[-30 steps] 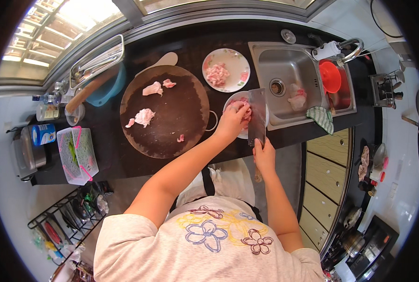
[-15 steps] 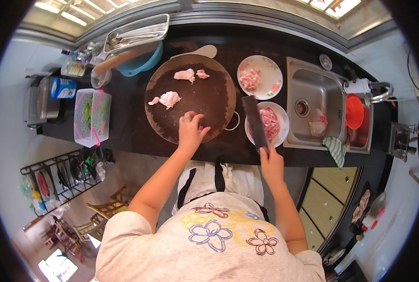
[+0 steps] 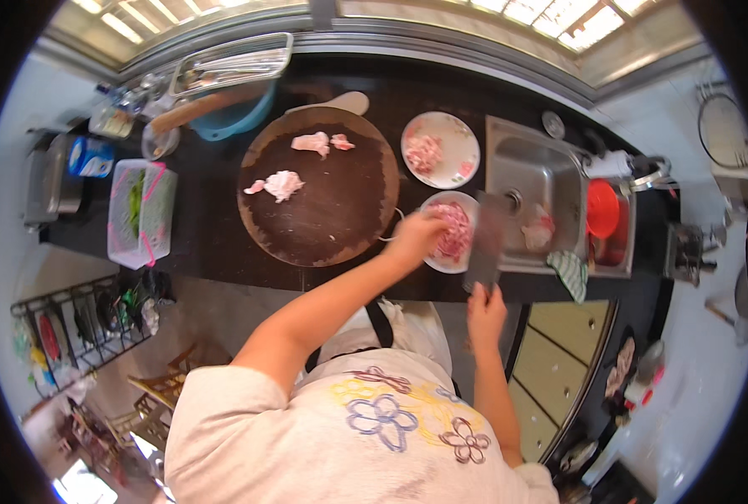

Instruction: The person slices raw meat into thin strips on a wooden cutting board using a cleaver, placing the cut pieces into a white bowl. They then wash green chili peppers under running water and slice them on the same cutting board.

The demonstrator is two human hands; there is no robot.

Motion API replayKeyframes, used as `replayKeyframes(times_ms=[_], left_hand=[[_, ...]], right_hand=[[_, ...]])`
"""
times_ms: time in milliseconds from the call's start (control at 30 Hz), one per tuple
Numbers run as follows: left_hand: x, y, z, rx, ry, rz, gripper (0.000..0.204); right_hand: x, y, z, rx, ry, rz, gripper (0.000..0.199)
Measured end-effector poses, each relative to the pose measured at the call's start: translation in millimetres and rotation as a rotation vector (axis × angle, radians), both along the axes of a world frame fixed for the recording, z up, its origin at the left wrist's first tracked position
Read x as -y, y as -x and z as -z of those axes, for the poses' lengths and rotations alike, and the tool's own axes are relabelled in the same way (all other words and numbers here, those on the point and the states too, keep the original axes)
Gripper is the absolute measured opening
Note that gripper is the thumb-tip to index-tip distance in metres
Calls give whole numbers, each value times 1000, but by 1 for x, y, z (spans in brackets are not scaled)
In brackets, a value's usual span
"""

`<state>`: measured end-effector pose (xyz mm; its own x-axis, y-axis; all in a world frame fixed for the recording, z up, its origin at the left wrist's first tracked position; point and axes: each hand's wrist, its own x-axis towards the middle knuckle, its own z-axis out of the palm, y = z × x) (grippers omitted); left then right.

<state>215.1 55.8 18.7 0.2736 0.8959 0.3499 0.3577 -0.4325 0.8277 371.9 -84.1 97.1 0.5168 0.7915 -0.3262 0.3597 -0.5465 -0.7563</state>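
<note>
the near plate of chopped meat (image 3: 456, 235) sits on the dark tabletop (image 3: 214, 244), between the round wooden chopping board (image 3: 323, 197) and the steel sink (image 3: 542, 193), close to the front edge. the left hand (image 3: 416, 238) lies over the plate's left rim with its fingers curled on the pink meat; whether this grip is pinching any of it cannot be told. the right hand (image 3: 485, 309) is just off the tabletop's front edge, its grip closed round the handle of a cleaver (image 3: 487, 244) whose broad blade stands up beside the plate's right rim, over the sink's edge.

behind it, a second white plate (image 3: 441, 149) carries more meat pieces. on the chopping board lie a pale piece of raw meat (image 3: 283, 183) toward the left and two smaller pieces (image 3: 317, 143) near the far edge. in the sink's right part sits a red bowl (image 3: 602, 208), with a checked cloth (image 3: 569, 273) draped on the front rim. at the left end of the tabletop there is a clear tub (image 3: 141, 212) holding greens, and behind the board a blue bowl (image 3: 238, 118).
</note>
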Motion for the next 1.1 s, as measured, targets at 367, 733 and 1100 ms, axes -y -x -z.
replayKeyframes(times_ms=[367,733,1100], left_hand=[[-15,54,-33,-257,-17,-123,26],[-40,299,10,-486,47,-734,25],[-84,244,-61,1053,1051,-161,32]], right_hand=[[-2,-6,-3,-258,7,22,20],[-42,83,25,-287,116,-324,22],[-54,123,4,-413,111,-108,20]])
